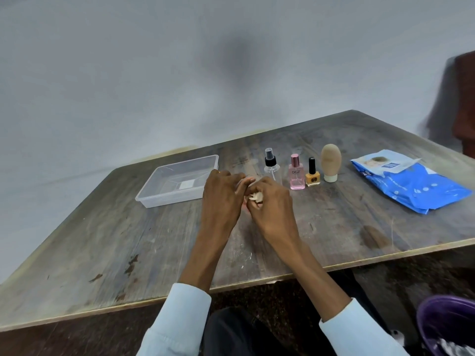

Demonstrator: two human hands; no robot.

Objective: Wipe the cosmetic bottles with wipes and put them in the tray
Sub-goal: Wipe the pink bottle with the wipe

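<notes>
My left hand (222, 194) and my right hand (272, 201) meet over the table's middle. The right hand grips a crumpled white wipe (257, 196). The left hand's fingers curl round a small object that the hands mostly hide; only a pale tip (246, 181) shows. A clear plastic tray (177, 181) with nothing in it sits just left of my hands. Behind my hands four bottles stand in a row: a clear spray bottle (272, 164) with a black pump, a pink perfume bottle (297, 173), a yellow nail polish bottle (312, 174) and a beige tube (330, 161) standing on its cap.
A blue pack of wet wipes (411, 183) lies at the right of the worn wooden table (128, 240), its flap open. A purple bin (447, 327) sits on the floor at the lower right. A dark brown chair (465, 104) stands past the table's far right corner.
</notes>
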